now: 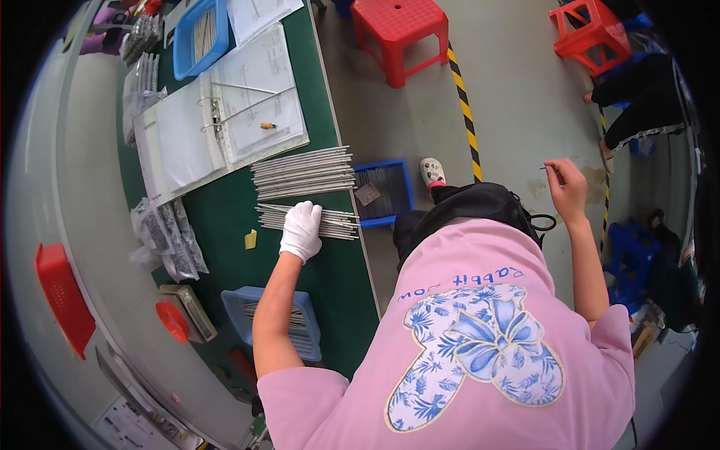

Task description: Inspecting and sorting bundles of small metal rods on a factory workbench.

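Note:
My left hand (301, 231), in a white glove, lies over a small bundle of thin grey metal rods (341, 226) on the green table, its fingers curled round them. Just beyond that bundle, a larger row of similar rods (304, 172) lies side by side, their ends at the table's edge. My right hand (568, 186) is bare and held out to the right, away from the table. Its thumb and fingers pinch a small, thin, dark piece, too small to name.
An open ring binder (176, 142) lies beyond the rods, near a blue basket of rods (178, 49). Another blue basket (238, 306) sits near my left forearm. Below the table edge stands a blue crate (409, 196). Red stools (397, 30) and another person's legs (645, 97) are farther off.

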Demonstrator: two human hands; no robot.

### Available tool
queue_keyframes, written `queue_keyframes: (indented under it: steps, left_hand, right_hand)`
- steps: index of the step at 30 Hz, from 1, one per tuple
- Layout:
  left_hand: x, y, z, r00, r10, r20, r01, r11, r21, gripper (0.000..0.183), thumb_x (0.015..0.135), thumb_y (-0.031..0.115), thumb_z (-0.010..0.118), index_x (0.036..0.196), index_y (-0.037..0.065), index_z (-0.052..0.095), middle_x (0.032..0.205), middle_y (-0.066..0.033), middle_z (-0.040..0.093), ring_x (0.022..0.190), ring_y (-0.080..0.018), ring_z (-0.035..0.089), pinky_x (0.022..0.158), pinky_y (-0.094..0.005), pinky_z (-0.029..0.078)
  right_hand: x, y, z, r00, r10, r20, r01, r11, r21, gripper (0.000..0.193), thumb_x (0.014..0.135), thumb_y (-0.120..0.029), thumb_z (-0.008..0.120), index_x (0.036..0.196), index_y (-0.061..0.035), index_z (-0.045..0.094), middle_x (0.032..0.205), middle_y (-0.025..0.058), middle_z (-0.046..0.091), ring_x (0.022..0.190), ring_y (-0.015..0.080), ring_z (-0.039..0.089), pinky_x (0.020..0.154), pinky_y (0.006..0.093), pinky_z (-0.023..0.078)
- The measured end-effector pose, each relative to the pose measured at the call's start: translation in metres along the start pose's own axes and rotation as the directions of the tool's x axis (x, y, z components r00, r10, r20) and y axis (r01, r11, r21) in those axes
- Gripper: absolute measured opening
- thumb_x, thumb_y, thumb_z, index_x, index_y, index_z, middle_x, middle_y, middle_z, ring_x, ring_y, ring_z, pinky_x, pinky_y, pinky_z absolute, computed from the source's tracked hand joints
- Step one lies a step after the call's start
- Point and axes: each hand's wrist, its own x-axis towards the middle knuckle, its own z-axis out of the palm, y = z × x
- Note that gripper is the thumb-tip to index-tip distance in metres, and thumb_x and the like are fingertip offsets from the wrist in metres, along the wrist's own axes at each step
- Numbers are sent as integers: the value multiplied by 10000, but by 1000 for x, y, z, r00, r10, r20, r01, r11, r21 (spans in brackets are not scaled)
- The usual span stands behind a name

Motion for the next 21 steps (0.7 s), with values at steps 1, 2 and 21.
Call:
queue_keyframes:
  steps: [1,2,21]
  left_hand:
    - [6,-4,1,999,21,25,-21,1000,4,352,549,30,581,875,70,456,834,-122,475,791,-323,491,673,-418,408]
    - [9,-7,2,998,42,50,-43,999,7,352,553,30,580,880,71,457,814,-119,483,770,-324,499,670,-419,409]
    - [-49,73,-24,244,-884,-398,-129,377,-917,195,817,70,646,726,52,475,628,19,457,557,-72,417,577,-213,390]
  right_hand:
    - [0,0,0,1000,-10,-1,10,1000,-3,43,788,-28,599,829,-33,609,659,55,526,488,135,465,455,248,362]
    - [0,-2,0,1000,-10,-1,10,1000,0,43,788,-28,599,829,-33,609,659,55,526,488,135,465,455,248,362]
    - [-1,-63,34,973,-204,110,194,977,89,24,784,-49,610,804,-38,614,677,60,550,499,153,521,474,260,409]
